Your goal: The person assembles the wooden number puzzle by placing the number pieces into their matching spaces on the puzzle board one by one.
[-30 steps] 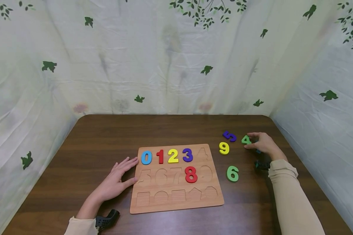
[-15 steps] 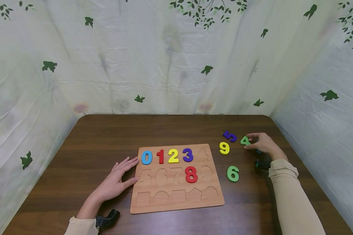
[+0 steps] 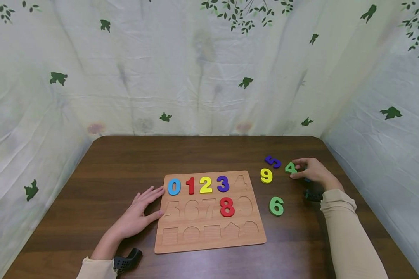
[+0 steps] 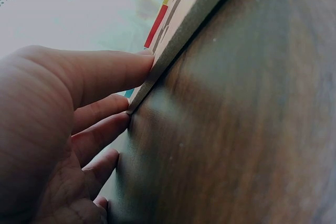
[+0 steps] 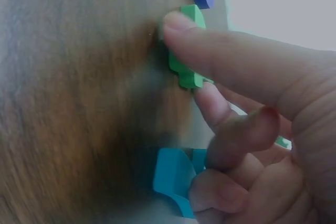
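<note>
My left hand (image 3: pixel 138 214) lies at the left edge of the wooden number puzzle board (image 3: pixel 209 248), fingers extended, thumb and fingertips touching it. In the left wrist view the thumb (image 4: pixel 115 72) presses against the board's side. At the right of the table, my right hand (image 3: pixel 315 172) pinches a green number 4 (image 3: pixel 290 167) between thumb and fingers. The right wrist view shows the thumb across the green 4 (image 5: pixel 186 69). Beneath that hand lies a blue piece (image 5: pixel 176 174), mostly hidden in the head view; its number cannot be read.
Beside the board lie a purple 5 (image 3: pixel 272 161), a yellow 9 (image 3: pixel 266 176) and a green 6 (image 3: pixel 276 206). The board carries a blue 0 (image 3: pixel 174 186), red 1 (image 3: pixel 190 185), yellow 2 (image 3: pixel 205 185), purple 3 (image 3: pixel 223 184) and red 8 (image 3: pixel 227 207).
The green 4 has shifted slightly left and nearer and turned a little between my right fingers. My left hand and the board stay where they were.
</note>
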A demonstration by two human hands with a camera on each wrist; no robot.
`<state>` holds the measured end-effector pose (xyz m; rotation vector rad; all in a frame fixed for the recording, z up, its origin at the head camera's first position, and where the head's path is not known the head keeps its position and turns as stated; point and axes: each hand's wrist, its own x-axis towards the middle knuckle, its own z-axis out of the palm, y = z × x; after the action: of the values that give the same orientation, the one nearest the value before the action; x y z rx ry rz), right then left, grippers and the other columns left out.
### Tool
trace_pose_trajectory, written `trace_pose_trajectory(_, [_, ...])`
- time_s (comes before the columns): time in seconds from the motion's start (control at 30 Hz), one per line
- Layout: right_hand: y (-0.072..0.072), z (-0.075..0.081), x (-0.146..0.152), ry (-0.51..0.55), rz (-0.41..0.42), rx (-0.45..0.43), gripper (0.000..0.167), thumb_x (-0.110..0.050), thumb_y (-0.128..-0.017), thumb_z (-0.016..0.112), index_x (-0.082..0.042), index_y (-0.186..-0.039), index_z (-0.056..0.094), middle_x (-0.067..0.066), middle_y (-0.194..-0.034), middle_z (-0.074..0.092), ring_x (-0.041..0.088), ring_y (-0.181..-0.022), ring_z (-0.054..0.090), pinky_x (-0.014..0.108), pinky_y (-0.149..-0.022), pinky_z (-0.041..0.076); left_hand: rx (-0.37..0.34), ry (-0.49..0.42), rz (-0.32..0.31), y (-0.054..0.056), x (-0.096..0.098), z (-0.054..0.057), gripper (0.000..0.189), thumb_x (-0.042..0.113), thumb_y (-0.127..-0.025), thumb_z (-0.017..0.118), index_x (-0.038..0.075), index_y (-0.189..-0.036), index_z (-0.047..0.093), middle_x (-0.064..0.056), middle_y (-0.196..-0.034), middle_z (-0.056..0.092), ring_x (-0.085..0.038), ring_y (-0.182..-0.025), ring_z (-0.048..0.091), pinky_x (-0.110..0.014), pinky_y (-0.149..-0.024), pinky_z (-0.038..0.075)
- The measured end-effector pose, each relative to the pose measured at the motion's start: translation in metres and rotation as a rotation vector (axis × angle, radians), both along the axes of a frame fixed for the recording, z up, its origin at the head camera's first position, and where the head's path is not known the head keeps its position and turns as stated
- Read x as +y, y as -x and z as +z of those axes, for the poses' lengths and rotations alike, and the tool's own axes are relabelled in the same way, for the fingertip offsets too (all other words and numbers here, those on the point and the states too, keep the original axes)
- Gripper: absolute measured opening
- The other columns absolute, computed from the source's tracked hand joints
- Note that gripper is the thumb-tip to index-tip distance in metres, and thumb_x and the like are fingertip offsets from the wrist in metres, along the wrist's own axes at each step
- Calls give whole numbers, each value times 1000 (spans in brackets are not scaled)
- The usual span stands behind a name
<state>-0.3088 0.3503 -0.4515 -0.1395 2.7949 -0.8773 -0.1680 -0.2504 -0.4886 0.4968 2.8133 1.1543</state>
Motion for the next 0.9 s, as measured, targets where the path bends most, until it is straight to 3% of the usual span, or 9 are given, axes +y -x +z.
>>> trace_pose_trajectory(0.17, [0,0,1,3,1,-5,72,-27,-93,86,9,-148,56,25,-123,66,36,-112,57,49,-98,50,-5,1,2,0,0,1,69,31,-100,77,7,-159,52,-20,-169,44,-52,-163,21,-80,-126,4])
trace_pose_trajectory(0.5, [-1,-4,-2,-25,-1,47,73,-36,-92,85,6,-146,60,32,-136,66,50,-129,59,68,-111,47,-12,-2,4,0,0,2,69,32,-100,77,8,-159,52,-20,-170,44,-51,-163,20,-80,-127,3])
trace_pose_trajectory(0.9, [-5,7,-30,-24,47,85,71,-38,-92,85,1,-147,61,29,-144,64,50,-136,56,68,-113,46,-9,3,6,1,0,0,70,32,-99,77,8,-159,52,-20,-170,44,-51,-163,21,-80,-127,4])
